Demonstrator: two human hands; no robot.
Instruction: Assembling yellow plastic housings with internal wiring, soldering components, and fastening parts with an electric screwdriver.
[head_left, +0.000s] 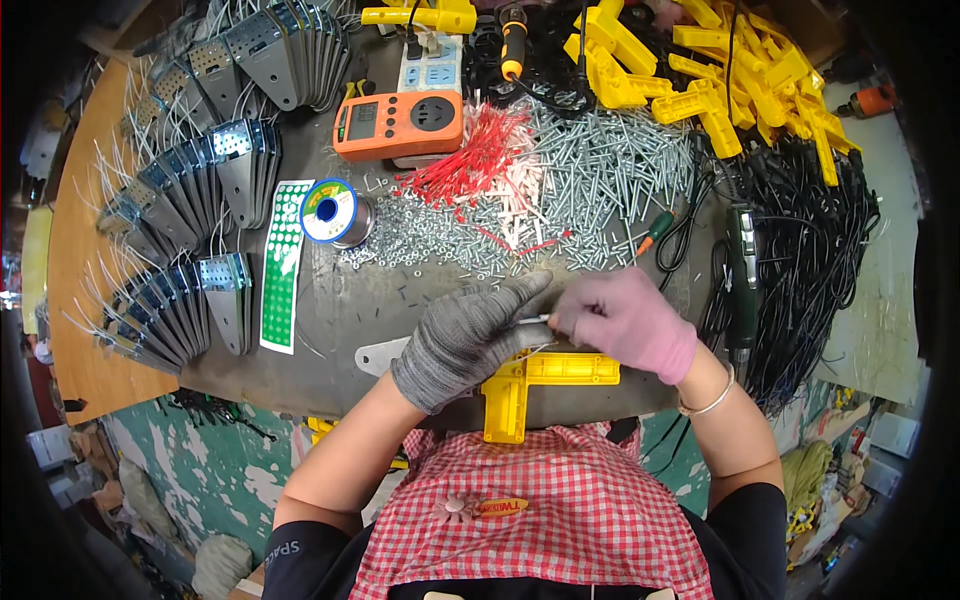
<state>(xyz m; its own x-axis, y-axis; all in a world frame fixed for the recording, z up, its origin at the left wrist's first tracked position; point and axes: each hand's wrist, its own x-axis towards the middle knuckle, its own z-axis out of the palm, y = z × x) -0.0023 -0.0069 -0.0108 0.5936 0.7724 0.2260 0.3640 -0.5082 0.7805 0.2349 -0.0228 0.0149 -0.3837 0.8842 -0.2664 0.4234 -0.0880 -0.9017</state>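
Observation:
Both of my hands meet over the near middle of the bench. My left hand (pixel 460 340), in a grey knit glove, is closed with its thumb stretched along the top. A thin white wire (pixel 533 320) runs between the two hands. My right hand (pixel 628 325), in a pink glove, pinches the wire's right end. Just below the hands lies a yellow plastic housing half (pixel 570 369), its ribbed inside facing up. A flat grey metal plate (pixel 380 357) sticks out from under my left hand; its other end is hidden.
Loose screws (pixel 620 150), nuts (pixel 420 230) and red sleeves (pixel 470 155) are heaped ahead. A solder spool (pixel 335 213) and an orange power meter (pixel 400 125) stand left of them. Metal plates with wires (pixel 240 175) fill the left; yellow housings (pixel 750 70) and black cables (pixel 810 270) the right.

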